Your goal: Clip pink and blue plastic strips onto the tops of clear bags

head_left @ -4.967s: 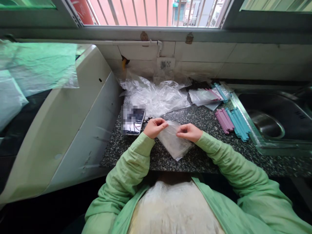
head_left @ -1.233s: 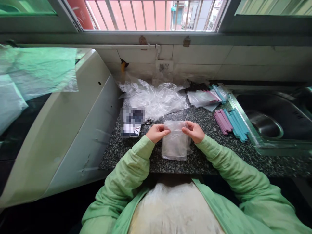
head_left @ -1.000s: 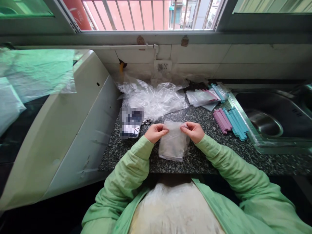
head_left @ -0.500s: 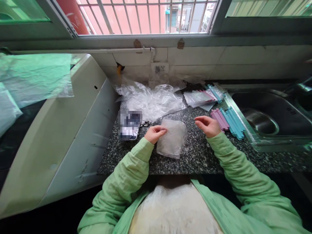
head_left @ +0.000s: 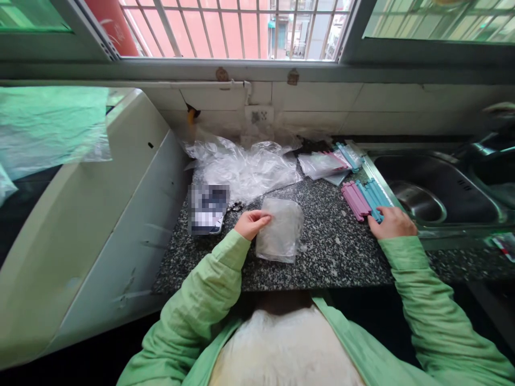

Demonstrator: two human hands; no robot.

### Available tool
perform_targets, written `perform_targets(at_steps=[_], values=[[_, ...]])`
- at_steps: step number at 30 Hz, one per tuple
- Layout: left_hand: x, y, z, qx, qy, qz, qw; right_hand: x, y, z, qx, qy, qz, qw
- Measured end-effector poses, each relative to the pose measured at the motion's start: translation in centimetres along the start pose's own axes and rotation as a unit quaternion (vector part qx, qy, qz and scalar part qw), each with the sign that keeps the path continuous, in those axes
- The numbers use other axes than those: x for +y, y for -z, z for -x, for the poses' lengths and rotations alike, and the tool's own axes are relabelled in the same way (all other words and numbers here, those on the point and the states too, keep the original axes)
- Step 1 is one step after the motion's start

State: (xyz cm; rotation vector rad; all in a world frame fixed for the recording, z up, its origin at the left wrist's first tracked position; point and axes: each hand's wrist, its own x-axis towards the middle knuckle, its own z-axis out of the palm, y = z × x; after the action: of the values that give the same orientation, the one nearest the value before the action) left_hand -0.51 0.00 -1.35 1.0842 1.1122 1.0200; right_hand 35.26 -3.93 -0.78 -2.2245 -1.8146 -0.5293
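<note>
My left hand [head_left: 252, 224] pinches the left edge of a folded clear plastic bag [head_left: 280, 236], which lies on the speckled countertop [head_left: 325, 257]. To the right, my right hand [head_left: 394, 222] is at the row of blue bag-sealing clips [head_left: 375, 195]. Its thumb and fingertips are closed at the near end of a blue clip, and the fingers partly cover that end. Pink bag-sealing clips [head_left: 355, 200] lie side by side just left of the blue ones.
Crumpled clear plastic [head_left: 245, 163] spreads along the back. Flat bags with clips [head_left: 324, 163] lie behind the loose clips. A phone [head_left: 209, 209] is at left, beside a pale appliance [head_left: 120, 225]. On the right is a sink [head_left: 475, 187] holding a metal bowl [head_left: 418, 201].
My right hand has moved right, from above the counter beside the pink clips to the blue clips. My left hand still pinches the plastic bag. The view has shifted slightly.
</note>
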Motion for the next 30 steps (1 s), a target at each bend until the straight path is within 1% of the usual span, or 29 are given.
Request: perform_targets(at_steps=[3,7,9,12,14,17,20,23,26,28,30], values=[[-0.1,0.1,-0.1,-0.007,-0.002,-0.001,1.0,0.0,-0.2,-0.3,-0.005,-0.017,0.014,1.0],[0.2,-0.1,0.1,-0.006,0.015,0.019,1.0,0.5,-0.1,-0.7,-0.003,-0.031,0.005,0.999],[0.5,-0.3,0.2,-0.003,0.025,0.029,0.999,0.8,0.3,-0.8,0.019,-0.037,-0.004,0.999],[0.7,-0.5,0.3,0.005,0.035,0.05,0.998,0.7,1.2,-1.1,0.083,-0.021,-0.025,0.996],[0.8,-0.6,0.2,0.01,0.044,0.067,0.997,-0.2,2.0,-1.4,0.137,0.021,-0.047,0.989],[0.7,-0.5,0.1,0.02,0.056,0.084,0.995,-3.0,3.0,-1.9,0.201,0.133,-0.099,0.965],[0.4,-0.3,-0.1,0.024,0.063,0.1,0.993,-6.6,3.7,-2.3,0.231,0.266,-0.164,0.921],[0.2,-0.2,-0.2,0.022,0.067,0.113,0.991,-10.1,4.0,-2.5,0.256,0.356,-0.2,0.876],[0.3,-0.2,-0.2,0.006,0.069,0.118,0.991,-12.6,3.7,-2.5,0.277,0.401,-0.212,0.847],[0.3,-0.1,-0.2,-0.008,0.072,0.122,0.99,-13.6,3.1,-2.4,0.28,0.417,-0.209,0.839],[0.4,-0.1,-0.2,-0.004,0.07,0.129,0.989,-14.0,2.5,-2.4,0.279,0.428,-0.204,0.835]])
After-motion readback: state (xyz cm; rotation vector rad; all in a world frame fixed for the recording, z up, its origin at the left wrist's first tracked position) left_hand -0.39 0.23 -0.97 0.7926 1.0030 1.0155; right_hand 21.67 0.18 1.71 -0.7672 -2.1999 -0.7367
